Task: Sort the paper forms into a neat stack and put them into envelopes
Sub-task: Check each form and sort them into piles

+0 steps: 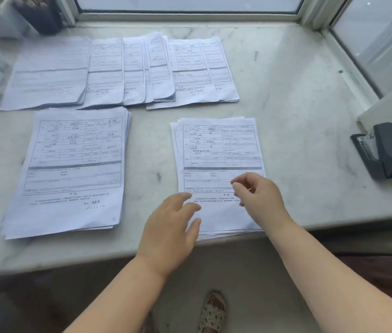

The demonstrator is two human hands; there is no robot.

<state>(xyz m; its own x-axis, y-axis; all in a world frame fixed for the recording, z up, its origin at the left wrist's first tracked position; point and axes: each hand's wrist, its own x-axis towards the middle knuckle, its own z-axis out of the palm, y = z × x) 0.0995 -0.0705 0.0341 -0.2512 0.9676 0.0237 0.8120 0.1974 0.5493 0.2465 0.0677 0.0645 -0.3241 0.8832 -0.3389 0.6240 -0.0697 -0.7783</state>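
- Because both hands work over it, the near-right stack of forms (216, 164) is the thing in hand; it lies on the marble sill (298, 92) with its near short edge at the sill's front lip, the sheets slightly fanned at the top left corner.
- Its long axis runs away from the person, tilted a little to the left at the far end.
- The right hand (259, 195) sits over the stack's lower right part, thumb and forefinger curled toward each other in a pinch; whether they hold a sheet edge or some small thing, I cannot tell.
- The left hand (173, 227) rests at the stack's lower left corner, fingers loosely spread and nearly straight, fingertips on the top sheet.
- So the paper lies directly under and beyond both sets of fingers; neither hand is plainly nearer, and squaring would likely call for pressing in from the two long sides.
- Left of this stack, well apart, lies a second stack of forms (72, 171), tidier.
- Beyond both, toward the window, loose forms (118, 70) overlap in a row, unsorted.
- Right of the stack, near the sill's right end, sits a dark stapler (382, 152).
- No envelopes are recognisable as such.
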